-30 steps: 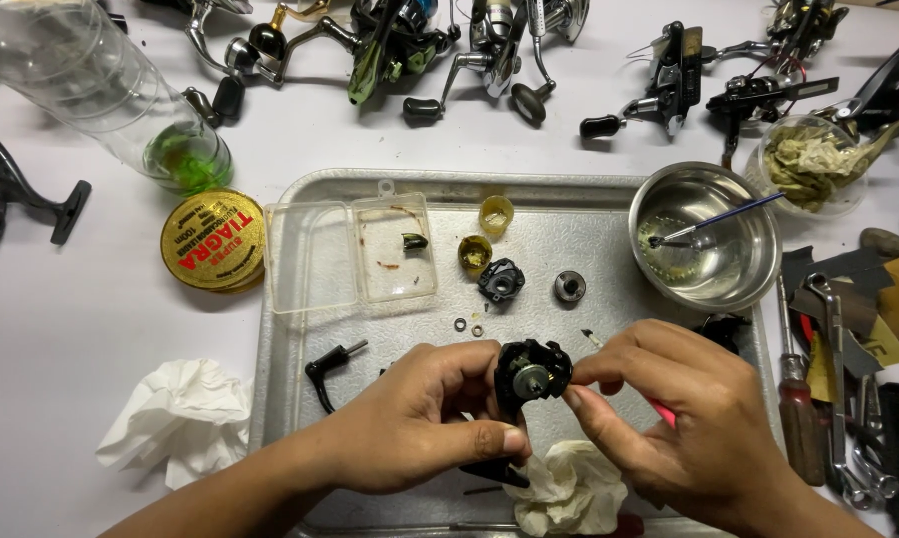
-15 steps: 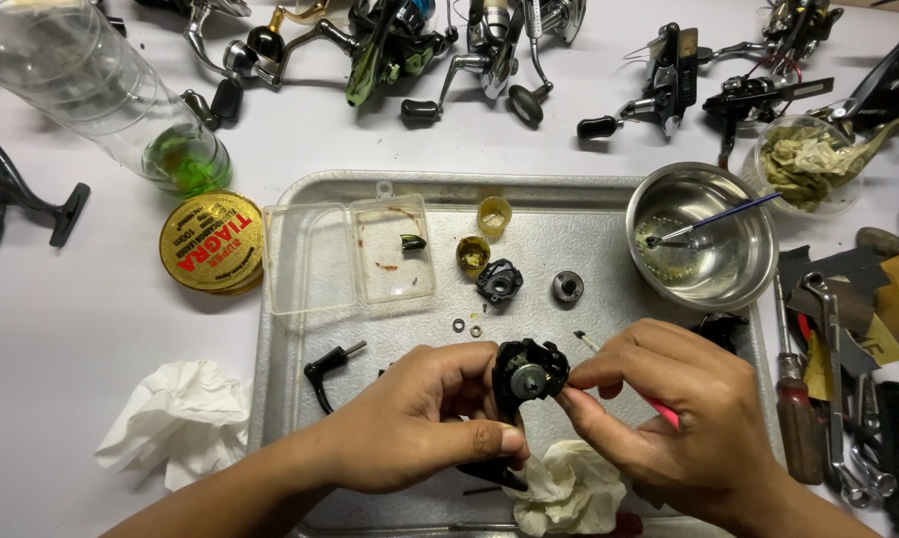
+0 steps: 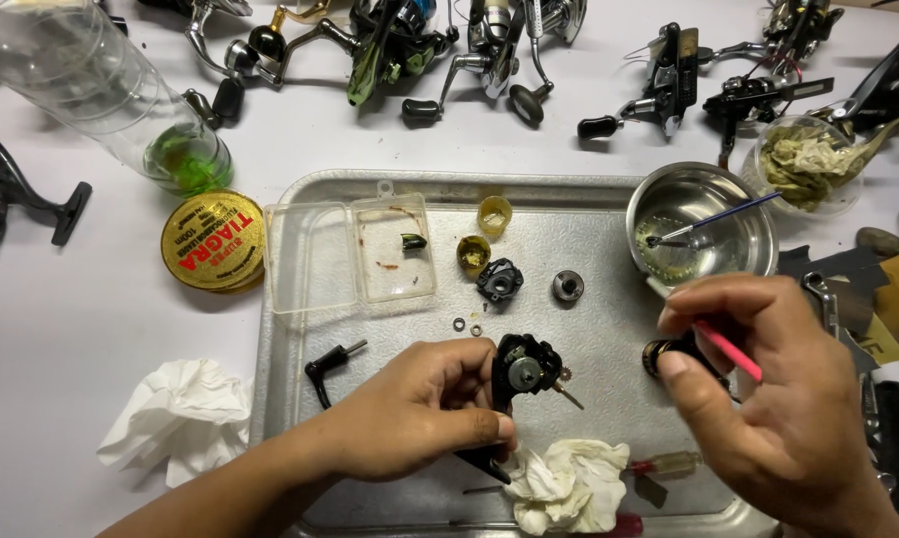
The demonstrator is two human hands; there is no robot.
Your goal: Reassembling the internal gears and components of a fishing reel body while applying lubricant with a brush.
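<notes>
Currently the step looks like servicing an opened reel body [image 3: 522, 371]: the left hand [image 3: 410, 418] is closed around it, holding it tilted above the tray [image 3: 300, 399], just over a crumpled tissue [image 3: 567, 485]. A small gear and a thin pin show at the body's open face. The right hand [image 3: 768, 399] is closed on a pink-handled tool [image 3: 727, 351], pinched between thumb and fingers, off to the right of the body and apart from it; a dark ring part [image 3: 659, 357] sits just under its fingertips.

Judgement: the next move calls for a steady left grip with the open face kept up, and a fine, light touch from the tool tip at the gear.

Containers:
- Steel bowl [image 3: 739, 204], on the tray's right corner: a film of greenish fluid and a thin brush [image 3: 714, 219] leaning in it.
- Clear box [image 3: 350, 254], lid open: one small dark part, some reddish smears.
- Yellow cap [image 3: 493, 213] and a second cup [image 3: 472, 254]: contents too small to tell.
- Clear tub [image 3: 808, 164], off the tray: wadded greasy paper.
- Tray floor: loose washers [image 3: 466, 326], a black housing [image 3: 500, 280], a round bushing [image 3: 567, 286], a black handle [image 3: 328, 367].
</notes>
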